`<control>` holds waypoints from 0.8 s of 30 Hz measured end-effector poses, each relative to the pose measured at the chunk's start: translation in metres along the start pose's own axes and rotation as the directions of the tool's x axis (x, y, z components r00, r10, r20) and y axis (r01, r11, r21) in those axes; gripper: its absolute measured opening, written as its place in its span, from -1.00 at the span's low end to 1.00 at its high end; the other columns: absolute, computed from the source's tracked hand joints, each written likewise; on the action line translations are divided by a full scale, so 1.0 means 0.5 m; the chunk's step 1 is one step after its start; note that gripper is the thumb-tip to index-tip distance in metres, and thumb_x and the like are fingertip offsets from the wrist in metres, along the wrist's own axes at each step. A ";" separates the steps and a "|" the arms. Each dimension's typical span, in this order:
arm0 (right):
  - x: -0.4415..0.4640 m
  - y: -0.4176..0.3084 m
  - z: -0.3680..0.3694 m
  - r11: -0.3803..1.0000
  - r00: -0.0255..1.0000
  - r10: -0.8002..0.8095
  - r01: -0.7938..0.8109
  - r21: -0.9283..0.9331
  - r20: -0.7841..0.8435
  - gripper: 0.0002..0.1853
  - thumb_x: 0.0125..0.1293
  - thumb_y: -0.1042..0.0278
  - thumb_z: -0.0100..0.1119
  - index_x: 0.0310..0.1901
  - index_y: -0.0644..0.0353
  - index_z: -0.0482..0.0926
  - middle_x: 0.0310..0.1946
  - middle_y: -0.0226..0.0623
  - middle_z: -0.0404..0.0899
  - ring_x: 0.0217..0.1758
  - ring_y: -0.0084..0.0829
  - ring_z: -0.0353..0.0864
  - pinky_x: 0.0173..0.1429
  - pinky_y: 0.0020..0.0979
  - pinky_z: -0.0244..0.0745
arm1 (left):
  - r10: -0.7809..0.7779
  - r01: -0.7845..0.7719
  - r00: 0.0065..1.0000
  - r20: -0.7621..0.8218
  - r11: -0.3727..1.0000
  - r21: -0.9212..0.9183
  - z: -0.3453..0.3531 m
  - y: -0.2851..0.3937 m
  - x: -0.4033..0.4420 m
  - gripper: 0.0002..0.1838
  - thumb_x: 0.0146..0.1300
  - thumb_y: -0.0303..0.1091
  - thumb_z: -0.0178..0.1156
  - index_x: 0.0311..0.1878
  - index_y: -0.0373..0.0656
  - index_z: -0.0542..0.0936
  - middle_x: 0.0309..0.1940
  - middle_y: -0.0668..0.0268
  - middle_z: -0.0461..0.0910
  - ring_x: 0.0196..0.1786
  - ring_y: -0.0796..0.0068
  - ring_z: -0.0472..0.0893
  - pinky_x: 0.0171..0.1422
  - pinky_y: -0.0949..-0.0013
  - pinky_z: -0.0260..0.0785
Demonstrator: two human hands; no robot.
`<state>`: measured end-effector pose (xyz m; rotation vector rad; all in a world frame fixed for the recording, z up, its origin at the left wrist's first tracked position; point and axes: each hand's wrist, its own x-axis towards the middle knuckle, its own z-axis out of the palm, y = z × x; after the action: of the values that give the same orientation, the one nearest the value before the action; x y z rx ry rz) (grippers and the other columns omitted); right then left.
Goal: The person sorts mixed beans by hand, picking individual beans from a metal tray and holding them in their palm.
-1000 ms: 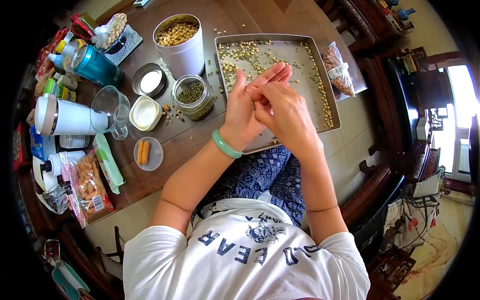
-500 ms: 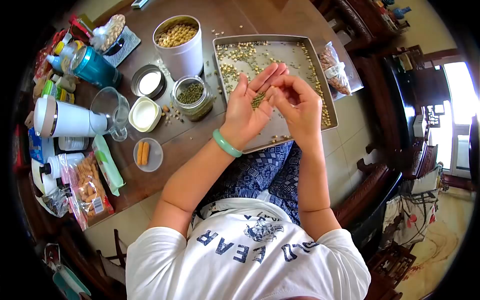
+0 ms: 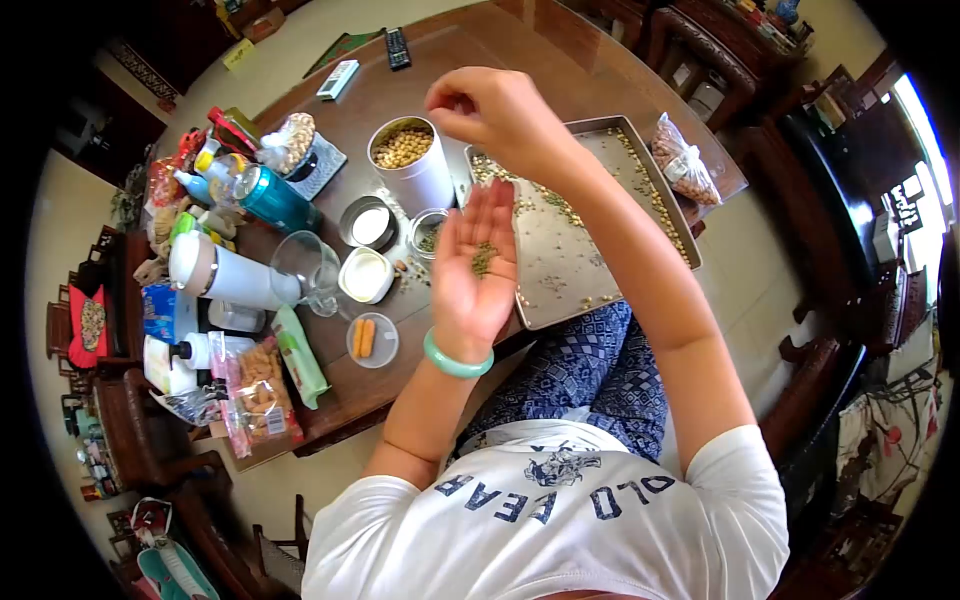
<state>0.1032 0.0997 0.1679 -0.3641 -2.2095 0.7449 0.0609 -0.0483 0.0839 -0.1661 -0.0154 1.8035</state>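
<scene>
Small green beans sit loose on the bare, upturned left hand.
Its fingers lie straight, nearly together; a tilt could roll beans onto the rectangular grey metal tray at right. The bare right hand curls near the white cylindrical canister, which a knock could tip; whether those fingers clamp anything, I cannot tell.

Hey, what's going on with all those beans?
Someone is at a table handling small green beans. The left hand is open, palm up, with a little pile on it. The right hand is near the white tin of yellow beans, fingers curled; I can't tell if it holds anything. More beans are scattered in the tray.
</scene>
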 end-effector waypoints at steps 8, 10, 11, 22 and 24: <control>0.046 0.095 0.120 0.989 0.989 -0.074 0.090 -0.119 0.132 -0.79 0.14 0.34 0.28 -0.21 0.21 0.71 -0.33 -0.16 0.68 -0.26 -0.13 0.65 -0.14 -0.26 0.55 | 0.464 -0.491 0.871 0.162 0.827 0.272 0.055 0.113 0.011 -0.52 0.54 -0.27 -0.33 0.14 -0.46 0.48 0.28 -0.04 0.42 0.39 0.09 0.36 0.45 0.18 0.36; 0.033 0.102 0.117 0.974 0.992 -0.106 0.118 -0.191 0.073 -0.79 0.13 0.29 0.31 -0.21 0.14 0.74 -0.33 -0.21 0.68 -0.26 -0.15 0.65 -0.16 -0.25 0.54 | 0.632 -0.618 0.756 0.171 0.604 0.503 0.066 0.112 0.033 -0.46 0.54 -0.16 -0.33 0.12 -0.44 0.50 0.22 -0.04 0.47 0.33 0.15 0.43 0.47 0.22 0.32; 0.025 0.106 0.116 0.973 0.994 -0.096 0.105 -0.205 0.053 -0.79 0.15 0.27 0.31 -0.19 0.11 0.75 -0.32 -0.24 0.67 -0.25 -0.18 0.64 -0.17 -0.27 0.53 | 0.607 -0.596 0.774 0.180 0.604 0.528 0.062 0.120 0.040 -0.41 0.54 -0.09 -0.37 0.11 -0.42 0.51 0.21 -0.04 0.49 0.32 0.15 0.44 0.44 0.22 0.33; -0.124 0.046 0.076 0.999 0.997 -0.038 0.039 0.015 -0.068 -0.83 0.18 0.47 0.25 -0.19 0.25 0.71 -0.30 -0.16 0.66 -0.24 -0.18 0.63 -0.12 -0.25 0.52 | 0.606 -0.604 0.736 0.303 0.383 0.699 0.040 0.108 0.057 -0.27 0.51 0.09 -0.45 0.17 -0.41 0.49 0.19 -0.09 0.51 0.29 0.11 0.49 0.41 0.19 0.36; -0.148 0.036 0.077 0.999 0.998 -0.032 0.034 0.034 -0.056 -0.84 0.19 0.47 0.24 -0.20 0.27 0.70 -0.29 -0.15 0.66 -0.22 -0.16 0.62 -0.08 -0.25 0.51 | 0.590 -0.598 0.740 0.325 0.355 0.718 0.030 0.111 0.058 -0.22 0.50 0.16 -0.45 0.19 -0.41 0.48 0.19 -0.09 0.51 0.30 0.13 0.48 0.42 0.19 0.33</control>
<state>0.1246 0.0637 0.0933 -0.3258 -2.1424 0.7461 -0.0012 -0.0323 0.0904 0.5770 0.9793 2.3627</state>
